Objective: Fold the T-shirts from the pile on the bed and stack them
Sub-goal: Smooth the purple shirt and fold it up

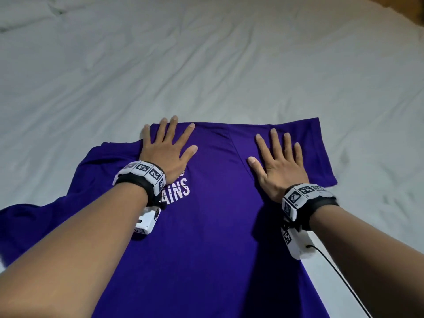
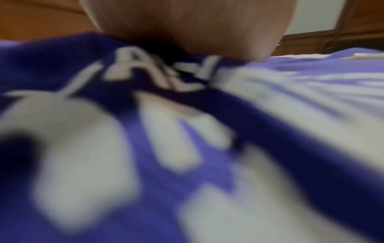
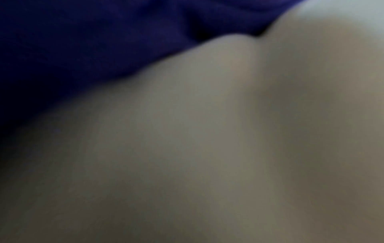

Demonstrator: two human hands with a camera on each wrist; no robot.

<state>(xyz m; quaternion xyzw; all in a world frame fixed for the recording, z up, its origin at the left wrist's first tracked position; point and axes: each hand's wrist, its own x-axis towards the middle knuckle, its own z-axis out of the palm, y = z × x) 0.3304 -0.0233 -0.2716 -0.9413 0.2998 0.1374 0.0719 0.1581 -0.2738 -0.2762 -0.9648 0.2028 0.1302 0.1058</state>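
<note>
Head view: purple T-shirt point(image 1: 206, 226) lies spread on the white bed sheet point(image 1: 206, 65), reaching from the bed's near edge up toward its middle; white lettering point(image 1: 177, 192) on the chest, partly covered, reads "AINS"; one sleeve point(image 1: 321, 152) is laid flat toward the right side of the bed; the other side of the shirt bunches in folds toward the left edge; left hand point(image 1: 166, 152) rests palm down on the far left part of the shirt, fingers straight and spread, the outer fingertips reaching past the cloth edge onto the sheet; right hand point(image 1: 277, 166) rests palm down on the far right part, fingers straight and spread, gripping nothing; the two hands are apart, with bare purple cloth between them; each wrist carries a black band point(image 1: 140, 177) with black-and-white marker tiles and a white box under it; a black cable point(image 1: 339, 276) runs from the right box toward the near right corner.

Left wrist view: blurred; heel of the left hand point(image 2: 187, 24) presses down on purple cloth point(image 2: 311, 164); large white letters point(image 2: 162, 74) fill the foreground, not readable; brown wood point(image 2: 311, 44) shows beyond the bed.

Right wrist view: very blurred and dim; dark purple cloth point(image 3: 104, 41) in the upper left; pale sheet point(image 3: 207, 148) fills most of the frame; fingers not distinguishable here.
</note>
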